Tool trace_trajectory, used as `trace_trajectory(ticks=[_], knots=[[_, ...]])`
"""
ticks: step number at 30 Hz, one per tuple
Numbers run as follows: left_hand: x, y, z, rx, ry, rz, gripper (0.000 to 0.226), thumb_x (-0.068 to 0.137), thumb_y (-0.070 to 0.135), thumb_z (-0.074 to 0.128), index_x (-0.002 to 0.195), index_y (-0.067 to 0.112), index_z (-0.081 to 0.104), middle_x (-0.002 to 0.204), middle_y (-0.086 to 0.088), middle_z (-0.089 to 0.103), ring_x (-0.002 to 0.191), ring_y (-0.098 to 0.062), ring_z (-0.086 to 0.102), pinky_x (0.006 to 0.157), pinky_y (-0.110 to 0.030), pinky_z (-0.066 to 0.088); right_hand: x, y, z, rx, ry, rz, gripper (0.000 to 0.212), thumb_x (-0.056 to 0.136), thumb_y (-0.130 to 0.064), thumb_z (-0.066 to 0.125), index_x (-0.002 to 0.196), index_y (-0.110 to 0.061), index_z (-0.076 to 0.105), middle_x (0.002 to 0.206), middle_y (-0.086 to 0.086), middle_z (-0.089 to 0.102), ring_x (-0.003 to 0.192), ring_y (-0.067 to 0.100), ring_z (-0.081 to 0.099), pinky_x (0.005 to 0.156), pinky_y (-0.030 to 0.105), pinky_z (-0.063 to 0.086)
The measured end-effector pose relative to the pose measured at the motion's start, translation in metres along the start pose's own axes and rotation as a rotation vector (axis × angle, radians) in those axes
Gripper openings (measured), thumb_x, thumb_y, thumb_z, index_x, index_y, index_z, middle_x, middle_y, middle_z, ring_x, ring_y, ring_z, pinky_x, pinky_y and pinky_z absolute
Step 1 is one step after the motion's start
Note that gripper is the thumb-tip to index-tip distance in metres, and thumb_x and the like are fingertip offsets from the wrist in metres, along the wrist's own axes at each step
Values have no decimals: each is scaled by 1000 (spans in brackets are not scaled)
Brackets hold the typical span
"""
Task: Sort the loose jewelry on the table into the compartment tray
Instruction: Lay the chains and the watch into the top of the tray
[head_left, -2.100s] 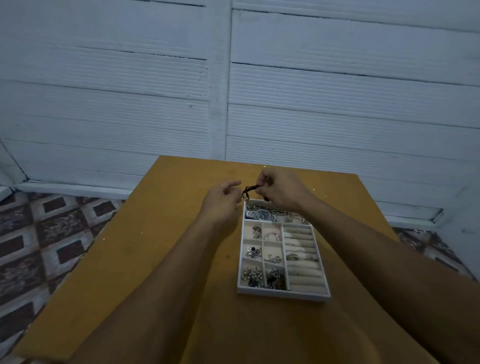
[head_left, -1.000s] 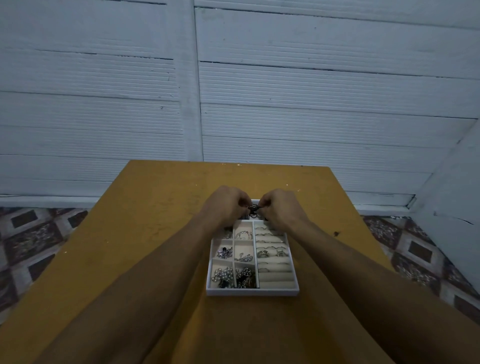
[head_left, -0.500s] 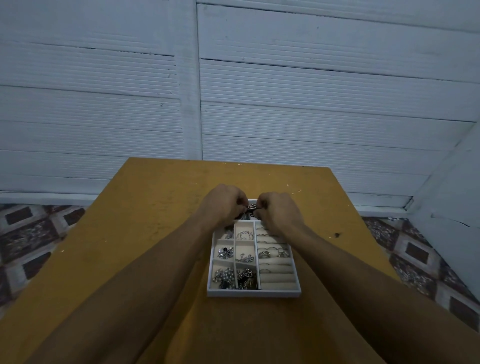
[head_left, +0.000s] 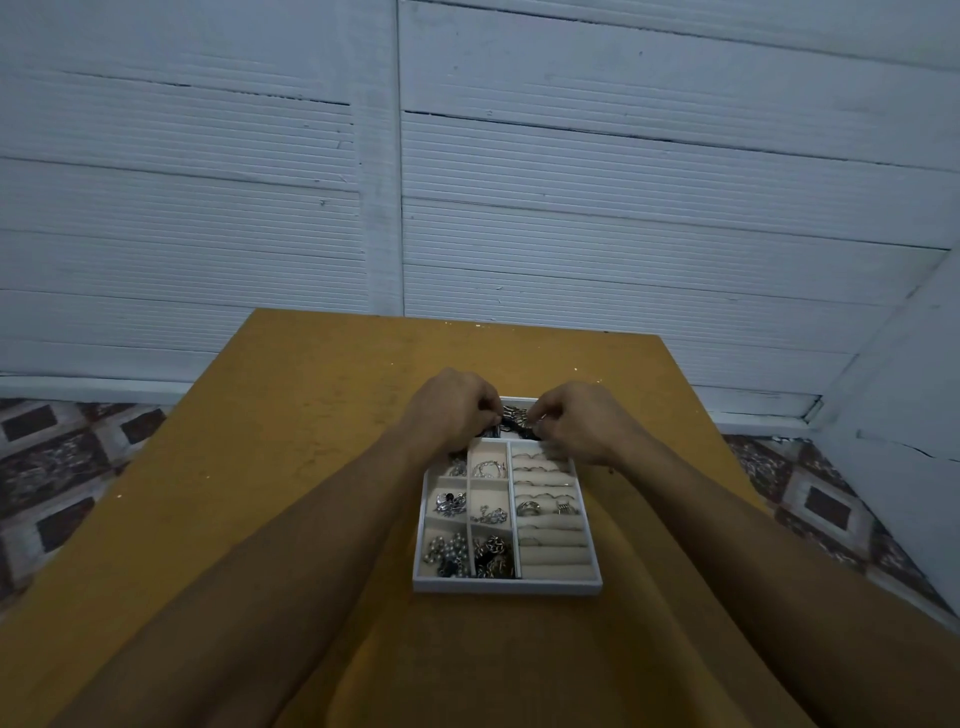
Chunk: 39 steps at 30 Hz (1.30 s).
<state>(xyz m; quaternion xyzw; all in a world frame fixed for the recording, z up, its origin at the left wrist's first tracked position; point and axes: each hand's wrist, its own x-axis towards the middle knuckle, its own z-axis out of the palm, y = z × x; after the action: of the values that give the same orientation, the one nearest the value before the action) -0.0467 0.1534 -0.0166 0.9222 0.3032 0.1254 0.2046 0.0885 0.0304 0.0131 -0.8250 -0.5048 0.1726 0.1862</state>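
A white compartment tray (head_left: 506, 585) sits on the yellow-brown table (head_left: 291, 441), holding silver and dark jewelry in its small left cells and rings in the padded rows on the right. Both hands hover over the tray's far compartment. My left hand (head_left: 452, 408) and my right hand (head_left: 576, 421) each pinch an end of a dark cord bracelet (head_left: 514, 428) stretched between them, low over the far cell. That cell also holds silver pieces, mostly hidden by my fingers.
White plank walls (head_left: 571, 208) stand behind the table and at the right. Patterned floor tiles (head_left: 57, 457) show on both sides. Bare tabletop lies left of the tray and beyond it.
The dark bracelet, earlier held up above the tray's far end, has come down to the far compartment. My hands have drawn a little apart, stretching it between them.
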Motion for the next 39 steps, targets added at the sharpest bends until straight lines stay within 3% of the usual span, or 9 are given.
trace_trajectory(ticks=[9,12,17,23,26,30,34,39], knots=[[0,6,2,29,-31,34,29,85,34,69,113,26,70,101,3,71,91,-15,63,82,-33,52,4,2,7,-42,30,-11,22,86,-4,58,89,-18,74,90,2,73,81,20,68,76,34,57],[3,7,1,94,-58,60,32,85,39,68,115,28,69,103,4,72,95,-14,62,83,-30,50,3,2,6,-53,36,-5,22,88,-10,56,90,-20,76,87,-2,73,82,16,67,70,28,53],[6,11,2,169,-28,77,30,83,40,68,110,25,71,102,4,71,99,-16,60,84,-30,47,4,1,8,-38,17,27,14,86,-20,62,87,-20,76,80,-1,74,75,14,68,73,32,58],[8,19,4,209,-3,79,21,85,33,66,103,24,72,101,4,71,101,-17,59,87,-32,45,11,-2,10,-22,1,55,9,83,-29,72,80,-21,73,78,1,73,74,15,68,66,27,53],[8,21,2,156,15,79,16,83,27,66,97,21,72,96,4,71,97,-18,60,86,-30,43,13,-4,10,1,-12,55,3,81,-26,72,81,-23,72,78,2,73,72,16,69,61,23,50],[4,20,-8,53,30,116,11,84,23,67,92,18,72,86,4,68,86,-15,59,78,-28,45,14,-4,5,56,2,20,13,84,-23,73,96,-19,76,87,0,73,75,12,66,62,22,47],[2,18,-19,-160,63,99,8,85,19,70,92,15,72,82,4,65,74,-11,58,63,-19,43,11,-8,-8,103,70,-27,11,86,-27,72,91,-18,74,79,-3,69,62,3,60,44,7,35],[-3,16,-22,-248,70,75,18,87,19,69,103,14,75,91,2,71,82,-8,63,70,-11,44,9,-10,-13,114,113,-18,15,83,-31,75,87,-17,75,76,-4,67,59,3,59,38,6,31]])
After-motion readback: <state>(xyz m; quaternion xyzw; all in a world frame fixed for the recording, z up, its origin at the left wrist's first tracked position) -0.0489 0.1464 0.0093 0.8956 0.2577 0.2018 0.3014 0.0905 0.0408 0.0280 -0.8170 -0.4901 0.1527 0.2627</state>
